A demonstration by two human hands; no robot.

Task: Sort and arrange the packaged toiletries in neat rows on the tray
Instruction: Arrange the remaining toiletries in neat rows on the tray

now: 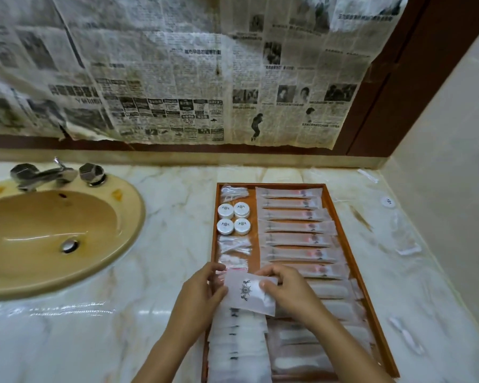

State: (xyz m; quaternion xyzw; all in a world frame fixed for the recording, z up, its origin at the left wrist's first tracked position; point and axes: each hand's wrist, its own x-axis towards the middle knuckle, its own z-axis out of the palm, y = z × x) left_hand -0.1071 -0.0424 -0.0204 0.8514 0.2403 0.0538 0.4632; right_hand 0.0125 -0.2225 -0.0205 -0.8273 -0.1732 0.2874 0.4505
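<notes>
A brown wooden tray (340, 205) lies on the marble counter. Its right column holds a row of long frosted packets (296, 225) with red-tipped items. The left column has small clear bags (234, 190), round white jars (234, 218), more small bags (234, 244) and a stack of flat white packets (234, 344) at the near end. My left hand (198, 295) and my right hand (285, 286) both pinch one flat white packet (249, 293) with a dark emblem, held just above the tray's left column. My right forearm hides part of the lower right rows.
A tan oval sink (53, 239) with a chrome tap (39, 174) sits left of the tray. Loose clear packets (405, 244) and a round white lid (387, 201) lie on the counter (163, 217) to the right. Newspaper (177, 78) covers the back wall.
</notes>
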